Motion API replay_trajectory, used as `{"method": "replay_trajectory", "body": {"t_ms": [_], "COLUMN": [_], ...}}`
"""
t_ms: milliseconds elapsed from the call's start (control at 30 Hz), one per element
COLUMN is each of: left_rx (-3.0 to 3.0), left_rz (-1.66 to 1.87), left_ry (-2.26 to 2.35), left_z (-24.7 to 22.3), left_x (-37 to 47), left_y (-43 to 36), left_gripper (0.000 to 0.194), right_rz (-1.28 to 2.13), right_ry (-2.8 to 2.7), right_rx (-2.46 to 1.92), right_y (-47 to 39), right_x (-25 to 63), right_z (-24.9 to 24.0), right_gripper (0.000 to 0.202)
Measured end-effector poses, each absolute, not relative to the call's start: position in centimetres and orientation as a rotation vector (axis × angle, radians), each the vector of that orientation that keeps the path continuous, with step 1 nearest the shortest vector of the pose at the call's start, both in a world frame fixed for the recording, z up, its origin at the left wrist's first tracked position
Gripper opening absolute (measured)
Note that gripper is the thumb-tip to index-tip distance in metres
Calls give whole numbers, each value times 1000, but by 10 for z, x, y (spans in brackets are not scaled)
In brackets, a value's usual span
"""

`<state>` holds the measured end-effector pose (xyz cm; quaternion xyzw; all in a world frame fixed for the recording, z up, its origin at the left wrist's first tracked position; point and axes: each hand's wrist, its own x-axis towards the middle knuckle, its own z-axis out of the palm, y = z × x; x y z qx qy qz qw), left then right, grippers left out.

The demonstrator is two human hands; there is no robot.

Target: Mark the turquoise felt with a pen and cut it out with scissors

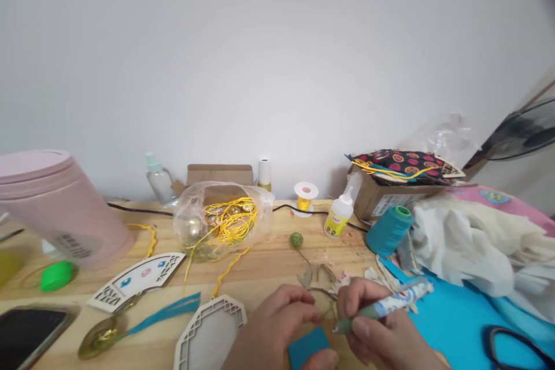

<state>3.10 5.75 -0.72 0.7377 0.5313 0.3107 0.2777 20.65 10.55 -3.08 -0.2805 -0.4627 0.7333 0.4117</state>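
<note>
In the head view my right hand (377, 326) is closed round a pen (403, 296) with a patterned white-and-blue barrel and a greenish grip. The tip of the pen points left, toward a small blue square piece (309, 346). My left hand (277, 324) curls over this square, its thumb at the lower edge. Whether the square is paper or cloth I cannot tell. Left of that hand lies an octagonal lattice frame (186, 329). Just beyond both hands are thin stems and scraps, with a small green woven ball (296, 239).
A plastic bag (186, 225) of yellow cord, a glue bottle (339, 217) and a teal thread spool (389, 231) stand farther back. Blue sheet material (451, 324) and black scissor-like handles (492, 341) lie right. A pink bin (82, 208) and a phone (30, 332) are left.
</note>
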Motion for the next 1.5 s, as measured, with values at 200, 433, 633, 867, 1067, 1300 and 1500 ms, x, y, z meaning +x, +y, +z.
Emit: {"method": "replay_trajectory", "body": {"t_ms": [200,433,633,867,1067,1300,1500], "left_rx": [2002,2064,2066,1706,1248,1022,943], "left_rz": [814,649,706,873,1037,1099,1062], "left_ry": [1554,1668,1552,1476,1310,1082,992], "left_z": [-7,-9,-17,-23,-26,-27,-22], "left_x": [36,52,86,81,69,68,68], "left_y": [73,110,119,129,135,131,125], "left_gripper": [22,14,19,16,16,34,29], "right_rz": [1415,777,654,911,1340,1419,1401], "right_ry": [-1022,-1562,-1689,-1522,-1274,-1209,-1215], "right_rx": [-814,-1095,-1154,-1162,-1032,-1024,-1039], "right_y": [131,139,139,141,138,146,146], "right_x": [235,245,239,238,224,220,222], "right_z": [-8,5,-7,-1,-15,-42,-39], "right_gripper": [21,14,16,17,26,29,31]}}
